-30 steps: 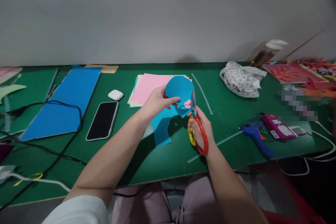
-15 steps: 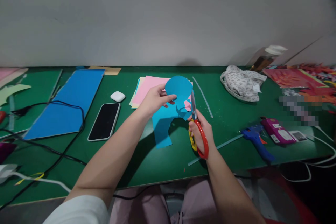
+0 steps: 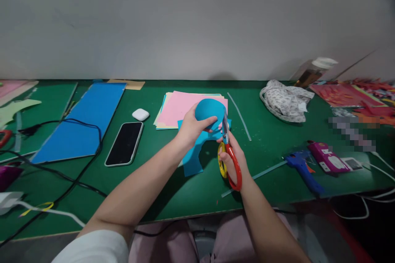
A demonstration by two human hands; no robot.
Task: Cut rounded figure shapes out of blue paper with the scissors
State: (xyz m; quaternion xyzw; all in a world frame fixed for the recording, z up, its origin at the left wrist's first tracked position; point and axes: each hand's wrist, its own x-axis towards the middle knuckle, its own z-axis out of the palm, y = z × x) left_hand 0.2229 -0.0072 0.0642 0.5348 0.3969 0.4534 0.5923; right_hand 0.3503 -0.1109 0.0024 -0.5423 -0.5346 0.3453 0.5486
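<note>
My left hand (image 3: 194, 125) pinches a round piece of blue paper (image 3: 210, 109), its thumb across the near side. In my right hand (image 3: 236, 156) are scissors (image 3: 232, 168) with one red and one yellow handle loop. Their blades point away from me and lie against the right edge of the round paper. Beneath, a curved blue paper offcut (image 3: 193, 162) rests on the table, partly covered by the left hand. Behind it lies a stack of pink and pale paper sheets (image 3: 175, 109).
A phone (image 3: 124, 144), a white earbud case (image 3: 140, 114) and a blue board (image 3: 83, 125) lie to the left, with black cables. Rightward are a blue glue gun (image 3: 304, 168), a purple box (image 3: 328, 157), a patterned cloth (image 3: 285, 100) and a bottle (image 3: 314, 72). A grey partition (image 3: 185, 24) stands behind.
The round paper has tipped and come slightly nearer, with my left thumb now farther over it. The scissors have shifted a little left, and their blades remain at the paper's right edge.
</note>
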